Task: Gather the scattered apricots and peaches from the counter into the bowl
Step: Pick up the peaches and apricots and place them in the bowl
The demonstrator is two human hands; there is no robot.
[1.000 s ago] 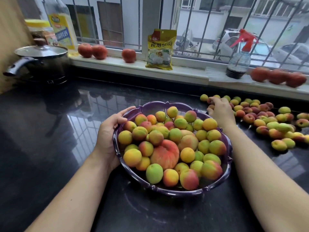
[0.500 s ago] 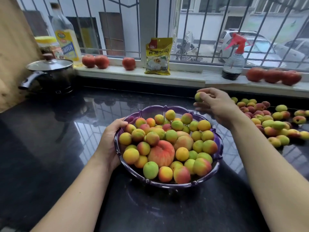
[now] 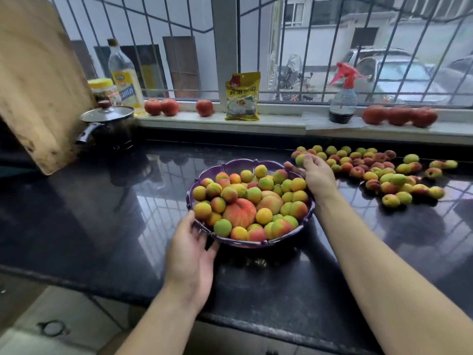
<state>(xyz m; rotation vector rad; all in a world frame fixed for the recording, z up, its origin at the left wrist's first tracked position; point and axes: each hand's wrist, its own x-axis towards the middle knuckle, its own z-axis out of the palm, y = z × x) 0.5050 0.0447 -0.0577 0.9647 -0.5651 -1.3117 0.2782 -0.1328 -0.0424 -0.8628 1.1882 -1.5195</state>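
Note:
A purple scalloped bowl (image 3: 230,165) stands on the black counter, heaped with several apricots and a large red-orange peach (image 3: 239,212). My left hand (image 3: 190,248) grips the bowl's near left rim. My right hand (image 3: 316,175) hovers at the bowl's far right rim, fingers closed on a green-yellow apricot (image 3: 300,159). A pile of several loose apricots and small peaches (image 3: 378,172) lies on the counter to the right of the bowl.
On the windowsill stand red peaches (image 3: 161,106), more peaches (image 3: 399,115), a yellow packet (image 3: 242,97), a spray bottle (image 3: 342,98) and an oil bottle (image 3: 124,75). A lidded pot (image 3: 108,126) and a wooden board (image 3: 38,80) are at the left.
My right hand has picked an apricot from the pile and carried it to the bowl's far right rim. My left hand slid from the bowl's left side to its near left rim. The view pulled back.

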